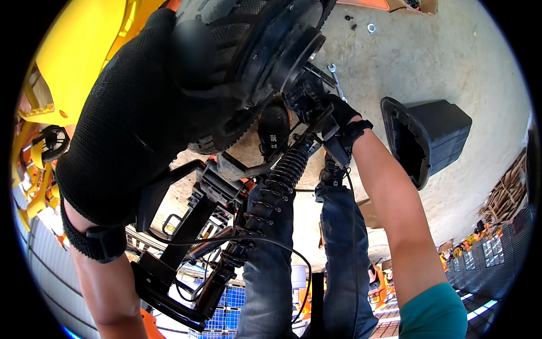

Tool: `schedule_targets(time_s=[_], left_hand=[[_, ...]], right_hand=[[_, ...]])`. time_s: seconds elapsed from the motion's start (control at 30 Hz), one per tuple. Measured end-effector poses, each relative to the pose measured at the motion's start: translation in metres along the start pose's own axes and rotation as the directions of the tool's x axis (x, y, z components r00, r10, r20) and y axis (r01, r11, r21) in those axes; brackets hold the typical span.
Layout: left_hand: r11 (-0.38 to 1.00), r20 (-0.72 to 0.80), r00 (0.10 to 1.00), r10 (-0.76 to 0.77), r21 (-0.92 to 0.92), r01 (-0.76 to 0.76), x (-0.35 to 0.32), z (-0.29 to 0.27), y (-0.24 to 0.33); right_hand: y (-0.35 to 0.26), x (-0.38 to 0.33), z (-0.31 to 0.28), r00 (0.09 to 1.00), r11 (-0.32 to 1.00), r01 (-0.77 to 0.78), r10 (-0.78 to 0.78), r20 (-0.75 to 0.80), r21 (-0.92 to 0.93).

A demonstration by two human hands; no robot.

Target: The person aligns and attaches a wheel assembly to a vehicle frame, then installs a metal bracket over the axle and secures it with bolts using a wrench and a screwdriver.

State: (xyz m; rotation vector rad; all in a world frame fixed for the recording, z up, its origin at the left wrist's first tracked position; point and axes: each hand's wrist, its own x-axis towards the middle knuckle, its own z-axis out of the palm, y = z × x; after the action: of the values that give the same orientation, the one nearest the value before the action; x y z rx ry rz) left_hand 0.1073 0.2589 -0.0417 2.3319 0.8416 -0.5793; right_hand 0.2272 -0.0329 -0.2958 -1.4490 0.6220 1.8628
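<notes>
My left hand, in a black knit glove, is closed over the side of a fat black tyre at the upper left; its fingertips are mostly hidden. A dark round hub fills the wheel's centre, with a metal axle jutting from it. My right hand, also gloved in black, is closed at dark bracket parts beside the hub, but what its fingers hold is hidden. Below the hub, a black coil-spring shock absorber runs down to a black metal frame. A thin black cable loops across the frame.
On the concrete floor, an open-end wrench lies just beyond my right hand, with a metal nut farther off. A black plastic housing rests on the right. My jeans-clad legs stand below the wheel. Yellow panels rise at left.
</notes>
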Motion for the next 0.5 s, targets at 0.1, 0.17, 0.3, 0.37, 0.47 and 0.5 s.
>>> schedule_targets(time_s=[0.1, 0.17, 0.3, 0.37, 0.47, 0.5], left_hand=[[1.0, -0.01, 1.0, 0.002, 0.011, -0.002, 0.0, 0.001, -0.002], [1.0, -0.009, 1.0, 0.0, 0.017, 0.0, -0.001, 0.003, -0.001], [0.999, -0.023, 0.999, -0.026, 0.034, 0.026, 0.002, 0.005, 0.005], [0.994, 0.0, 0.997, -0.073, 0.086, 0.073, 0.002, 0.002, 0.01], [0.99, 0.048, 0.995, -0.09, 0.112, 0.084, 0.001, -0.003, 0.015], [0.991, 0.051, 0.996, -0.073, 0.115, 0.066, 0.002, -0.004, 0.016]], right_hand=[[-0.008, -0.009, 0.011, 1.0, 1.0, 0.019, -0.019, 0.004, 0.024], [-0.011, -0.014, 0.011, 0.998, 0.999, 0.034, -0.032, 0.052, -0.036], [-0.012, -0.015, 0.008, 0.997, 0.997, 0.043, -0.038, 0.063, -0.071], [-0.01, -0.011, 0.008, 0.994, 0.994, 0.078, -0.072, 0.078, -0.079], [-0.003, -0.003, 0.004, 0.99, 0.988, 0.117, -0.108, 0.093, -0.097], [0.0, 0.0, 0.001, 0.988, 0.986, 0.13, -0.12, 0.096, -0.105]])
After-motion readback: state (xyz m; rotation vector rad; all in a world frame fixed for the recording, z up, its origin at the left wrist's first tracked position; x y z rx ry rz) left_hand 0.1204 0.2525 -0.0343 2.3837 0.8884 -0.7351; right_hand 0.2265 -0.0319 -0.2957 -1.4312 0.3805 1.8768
